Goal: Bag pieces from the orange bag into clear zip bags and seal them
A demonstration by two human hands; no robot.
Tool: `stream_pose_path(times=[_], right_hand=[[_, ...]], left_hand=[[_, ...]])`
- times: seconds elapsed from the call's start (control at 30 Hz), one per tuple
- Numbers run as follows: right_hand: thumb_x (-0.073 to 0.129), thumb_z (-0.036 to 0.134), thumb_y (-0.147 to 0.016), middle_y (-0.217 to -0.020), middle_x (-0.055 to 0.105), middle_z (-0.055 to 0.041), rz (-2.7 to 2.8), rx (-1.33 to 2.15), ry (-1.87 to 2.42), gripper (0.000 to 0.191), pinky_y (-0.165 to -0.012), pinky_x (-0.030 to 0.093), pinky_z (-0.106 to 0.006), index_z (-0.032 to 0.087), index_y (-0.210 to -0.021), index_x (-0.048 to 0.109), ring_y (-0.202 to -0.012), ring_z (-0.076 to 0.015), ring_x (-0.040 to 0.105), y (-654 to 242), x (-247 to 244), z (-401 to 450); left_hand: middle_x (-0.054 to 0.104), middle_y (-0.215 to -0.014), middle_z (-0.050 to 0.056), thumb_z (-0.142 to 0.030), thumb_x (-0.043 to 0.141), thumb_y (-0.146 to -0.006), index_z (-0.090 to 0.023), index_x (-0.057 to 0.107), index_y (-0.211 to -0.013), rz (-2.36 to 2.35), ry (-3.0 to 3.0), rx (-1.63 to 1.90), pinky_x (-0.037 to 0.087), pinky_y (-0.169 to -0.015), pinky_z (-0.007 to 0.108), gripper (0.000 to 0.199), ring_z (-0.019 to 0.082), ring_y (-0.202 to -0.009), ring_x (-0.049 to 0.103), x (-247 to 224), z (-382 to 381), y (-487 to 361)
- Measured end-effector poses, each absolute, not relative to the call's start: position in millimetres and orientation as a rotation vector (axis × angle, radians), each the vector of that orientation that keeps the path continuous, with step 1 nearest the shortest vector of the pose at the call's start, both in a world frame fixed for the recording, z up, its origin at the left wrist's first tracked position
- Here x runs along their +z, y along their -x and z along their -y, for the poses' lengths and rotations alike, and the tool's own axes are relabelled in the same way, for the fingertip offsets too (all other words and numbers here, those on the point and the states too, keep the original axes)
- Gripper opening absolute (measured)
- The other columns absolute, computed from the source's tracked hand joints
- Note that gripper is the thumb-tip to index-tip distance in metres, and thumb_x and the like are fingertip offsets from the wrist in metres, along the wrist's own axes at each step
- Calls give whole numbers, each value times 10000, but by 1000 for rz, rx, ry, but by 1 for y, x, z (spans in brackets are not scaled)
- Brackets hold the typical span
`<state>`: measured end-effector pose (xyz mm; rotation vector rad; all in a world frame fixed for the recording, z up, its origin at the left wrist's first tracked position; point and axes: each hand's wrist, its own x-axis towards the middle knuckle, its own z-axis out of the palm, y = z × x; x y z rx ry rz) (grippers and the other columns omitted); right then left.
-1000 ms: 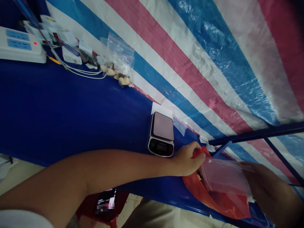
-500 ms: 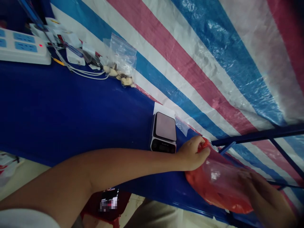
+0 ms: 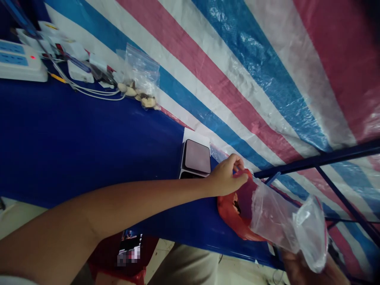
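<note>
My left hand (image 3: 227, 176) is shut on the gathered rim of a red plastic bag (image 3: 230, 211), close to the digital kitchen scale (image 3: 194, 157). My forearm hides the scale's display. A clear zip-top plastic bag (image 3: 274, 215) runs from the red bag's mouth toward the lower right. My right hand (image 3: 305, 269) grips its far end, partly hidden behind the plastic. Something dark shows inside the red bag's opening. Another clear zip bag (image 3: 141, 69) lies farther up, with pale lumps (image 3: 133, 93) beside and under it.
A white power strip (image 3: 20, 61), white chargers (image 3: 78, 71) and cables lie at the upper left on a dark blue surface (image 3: 89, 134). A striped tarpaulin (image 3: 237, 87) and blue metal bars (image 3: 320, 162) stand beyond. A phone (image 3: 129, 245) rests on a red stool below.
My right hand has dropped toward the lower right, drawing the clear bag out and gathering its end. The red bag shows less, and my left hand has shifted up over the scale.
</note>
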<state>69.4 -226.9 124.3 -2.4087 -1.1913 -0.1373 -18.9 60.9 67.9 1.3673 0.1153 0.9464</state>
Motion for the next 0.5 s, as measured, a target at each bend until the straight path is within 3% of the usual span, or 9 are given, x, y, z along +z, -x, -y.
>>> stream_pose_path(times=[0.13,0.23,0.33,0.43,0.5], right_hand=[[680,440,-798,-1264,694,-61,940,29,2122,621,-826,651,-462,292,-1390,564,-1170,-383,644,-37,96,176],[602,481,-869,-1230,702,-83,710,184,1887,499,-851,636,-451,256,-1314,625,-1156,-333,661,-14,77,130],[577,490,-900,-1207,710,-83,578,259,1770,438,-826,635,-403,243,-1255,642,-1076,-270,700,5,67,94],[744,411,-797,-1074,743,-43,338,414,1519,329,-779,618,-277,226,-1065,695,-952,-185,718,22,67,69],[795,383,-748,-897,736,-3,310,506,1414,290,-646,592,-213,209,-953,687,-771,-138,706,28,70,53]], left_hand=[[626,-994,68,-472,540,-903,-184,557,-939,-72,-1192,729,479,-830,334,291,178,-914,595,82,-72,56],[638,-962,78,-628,487,-902,-178,538,-1064,-68,-961,432,511,-700,334,480,178,-795,639,85,-79,94],[647,-879,30,-492,721,-789,-198,507,-1146,-210,-967,434,504,-621,284,509,136,-672,624,79,-81,132],[635,-795,-4,-381,704,-795,-205,501,-1133,-466,-1090,605,465,-533,243,432,98,-550,568,65,-87,168],[663,-841,15,-391,660,-830,-216,475,-1169,-619,-1191,705,450,-491,237,424,108,-538,578,53,-97,193]])
